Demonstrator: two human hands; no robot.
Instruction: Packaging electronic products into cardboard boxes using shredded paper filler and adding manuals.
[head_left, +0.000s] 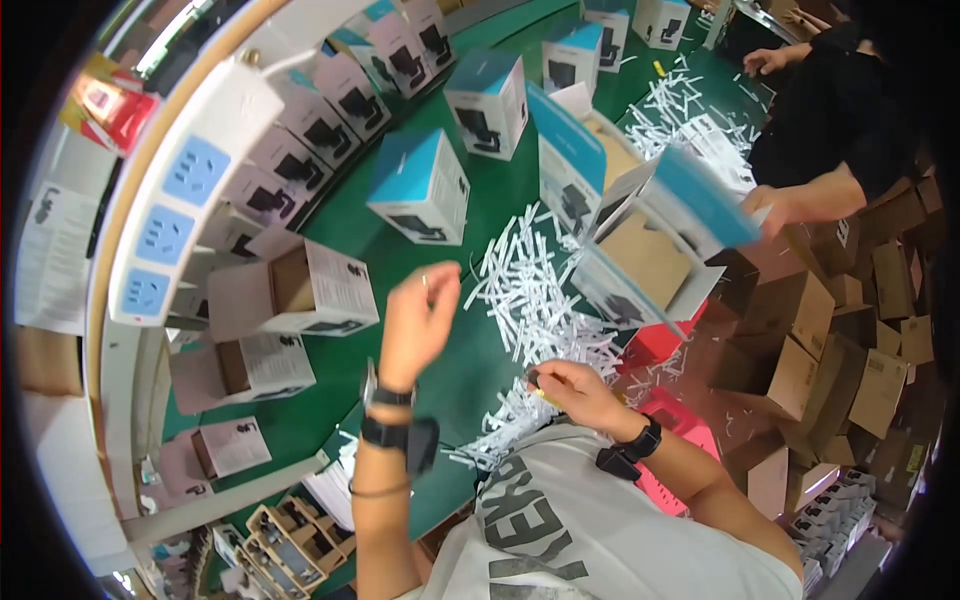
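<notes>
Two hands low over green table point(470, 370): right hand point(575, 392) near chest, fingers pressed on small yellowish piece point(545, 395) beside white paper strips point(535, 300); left hand point(415, 320) raised, thumb and forefinger pinching something tiny, unclear. Best kept pinched firmly, clear of loose strips. Beyond, blue-topped box point(422, 187) upright.

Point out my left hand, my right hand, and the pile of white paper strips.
left hand point(415, 320), head view, back of the raised hand
right hand point(575, 392), head view, knuckles
paper strips point(535, 290), head view, middle of the pile on the green table
</notes>
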